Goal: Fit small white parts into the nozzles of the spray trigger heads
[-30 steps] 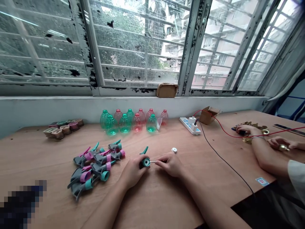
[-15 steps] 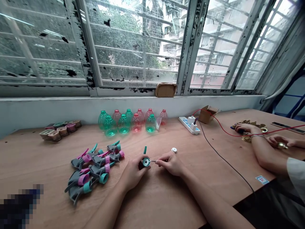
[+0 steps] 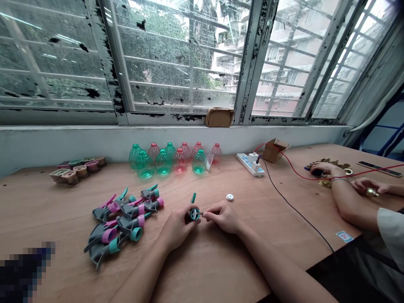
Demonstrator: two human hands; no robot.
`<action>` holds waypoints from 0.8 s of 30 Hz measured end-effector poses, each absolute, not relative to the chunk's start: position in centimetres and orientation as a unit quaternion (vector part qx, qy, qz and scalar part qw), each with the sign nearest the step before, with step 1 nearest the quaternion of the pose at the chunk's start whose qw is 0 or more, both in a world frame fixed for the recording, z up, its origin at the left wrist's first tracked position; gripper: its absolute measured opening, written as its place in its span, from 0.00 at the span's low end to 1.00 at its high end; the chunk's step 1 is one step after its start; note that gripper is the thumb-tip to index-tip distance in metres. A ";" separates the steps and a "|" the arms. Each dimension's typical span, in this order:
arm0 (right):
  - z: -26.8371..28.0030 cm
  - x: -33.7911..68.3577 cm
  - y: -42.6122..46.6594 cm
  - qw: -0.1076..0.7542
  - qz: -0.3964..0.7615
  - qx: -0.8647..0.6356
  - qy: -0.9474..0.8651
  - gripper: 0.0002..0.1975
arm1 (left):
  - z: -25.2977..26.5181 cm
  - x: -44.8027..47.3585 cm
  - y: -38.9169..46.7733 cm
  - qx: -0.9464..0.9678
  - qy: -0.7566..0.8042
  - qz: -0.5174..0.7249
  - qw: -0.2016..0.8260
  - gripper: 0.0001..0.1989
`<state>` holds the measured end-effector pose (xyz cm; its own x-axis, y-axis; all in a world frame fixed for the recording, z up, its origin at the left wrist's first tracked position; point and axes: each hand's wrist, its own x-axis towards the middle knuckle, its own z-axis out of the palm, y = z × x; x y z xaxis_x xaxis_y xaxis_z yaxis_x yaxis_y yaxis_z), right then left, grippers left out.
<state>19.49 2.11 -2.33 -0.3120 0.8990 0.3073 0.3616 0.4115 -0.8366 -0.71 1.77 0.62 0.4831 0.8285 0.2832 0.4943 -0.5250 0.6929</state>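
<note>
- Held spray head (image 3: 195, 214): at mid-width of the surface (image 3: 205, 269), toward its near edge; teal collar turned to the right, teal lever pointing toward the far edge.
- Left hand (image 3: 178, 227) was wrapped around the spray head, pinching it and hiding much of its body.
- Right hand (image 3: 224, 216) pinched a thin rod (image 3: 201, 213), tip at the collar's mouth; depth inside could not be told.
- White round piece (image 3: 229, 197) lay just beyond the right hand, toward the far edge.
- Heap of spray heads (image 3: 128, 223), grey with pink or teal collars, sat left of the left hand, toward the left edge.
- Green and pink bottles (image 3: 163, 163) stood upright along the far edge, a white card (image 3: 209, 162) among them.
- Small tubs (image 3: 80, 170) clustered near the far left corner.
- Power strip (image 3: 249, 164) and open carton (image 3: 274, 151) were at the far edge, right of the bottles; dark cable (image 3: 293, 206) ran from the strip to the near edge, between the right hand and a co-worker.
- Co-worker's hands (image 3: 326, 169) were among brass-coloured pieces (image 3: 339, 165) toward the right edge.
- Pixelated patch covered the near left corner.
</note>
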 end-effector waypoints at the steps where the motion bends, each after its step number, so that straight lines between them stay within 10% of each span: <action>1: -2.4 19.5 2.1 0.400 0.338 -0.425 -0.739 0.18 | 0.6 -0.7 1.8 0.816 0.406 0.308 0.273 0.11; 15: -1.2 25.8 2.7 0.450 0.433 -0.474 -0.621 0.21 | 0.9 -1.1 2.1 0.823 0.416 0.287 0.258 0.12; 24: 0.2 34.4 4.5 0.260 0.174 -0.646 -0.696 0.23 | 0.8 -1.0 2.2 0.826 0.407 0.291 0.258 0.12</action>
